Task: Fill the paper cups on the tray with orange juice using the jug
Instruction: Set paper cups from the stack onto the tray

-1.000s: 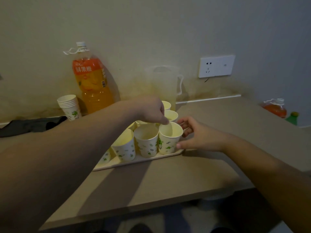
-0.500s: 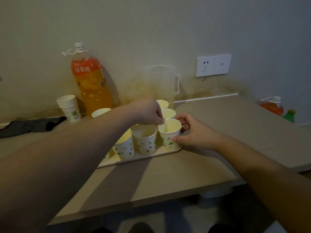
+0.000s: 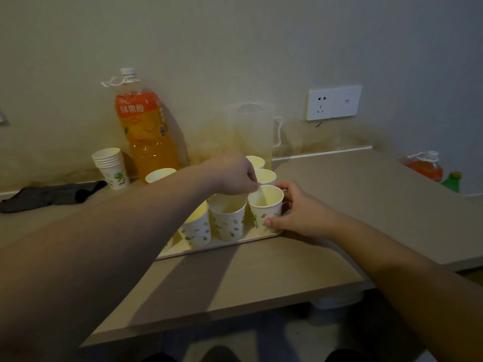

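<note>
Several white paper cups with green leaf prints stand on a pale tray [image 3: 222,247] on the table. My right hand [image 3: 295,214] holds the front right cup [image 3: 265,209] by its side, thumb low on its wall. My left hand [image 3: 234,176] reaches over the cups and pinches that cup's near rim. The clear plastic jug [image 3: 251,131] stands upright behind the tray against the wall; no hand touches it. My left forearm hides part of the tray and some cups.
A large orange juice bottle [image 3: 145,126] stands left of the jug. A stack of paper cups [image 3: 111,165] is further left, beside a dark cloth [image 3: 52,195]. A wall socket [image 3: 333,102] is on the right. Two small bottles [image 3: 428,167] sit at the far right.
The view has shifted slightly. Both hands stay on the front right cup, with my right hand's thumb now lower on its wall.
</note>
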Motion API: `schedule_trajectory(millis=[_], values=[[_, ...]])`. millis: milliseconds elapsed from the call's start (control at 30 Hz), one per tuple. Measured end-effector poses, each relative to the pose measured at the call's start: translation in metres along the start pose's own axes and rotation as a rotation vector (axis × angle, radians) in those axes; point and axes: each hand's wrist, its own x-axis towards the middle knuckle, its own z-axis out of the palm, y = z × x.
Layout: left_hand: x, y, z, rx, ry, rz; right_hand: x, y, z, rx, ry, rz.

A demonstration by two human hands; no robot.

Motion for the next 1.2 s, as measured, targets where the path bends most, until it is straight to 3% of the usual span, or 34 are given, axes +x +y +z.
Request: schedule_trajectory(millis=[367, 467, 633, 733, 933, 1100, 1200], values=[[-0.007, -0.010, -0.012, 0.021, 0.023, -0.030, 0.000, -0.001, -0.012, 0.014, -0.082, 0.069], [-0.018, -0.023, -0.028, -0.019, 0.076, -0.061, 0.003, -0.020, -0.023, 0.059, -0.005, 0.020], [-0.043, -0.038, -0.039, -0.078, -0.149, -0.052, 0.016, -0.063, -0.021, -0.200, 0.086, -0.201], [-0.057, -0.040, -0.033, -0.090, -0.251, -0.039, 0.028, -0.080, -0.014, -0.376, 0.079, -0.238], [-0.072, -0.046, -0.016, 0.135, -0.123, 0.033, 0.056, -0.096, -0.007, -0.572, -0.023, -0.187], [-0.070, -0.074, -0.024, 0.038, 0.066, -0.095, 0.070, -0.095, -0.014, -0.611, -0.022, -0.107], [-0.064, -0.091, -0.022, 0.102, 0.000, -0.148, 0.078, -0.094, -0.012, -0.634, -0.050, -0.082]])
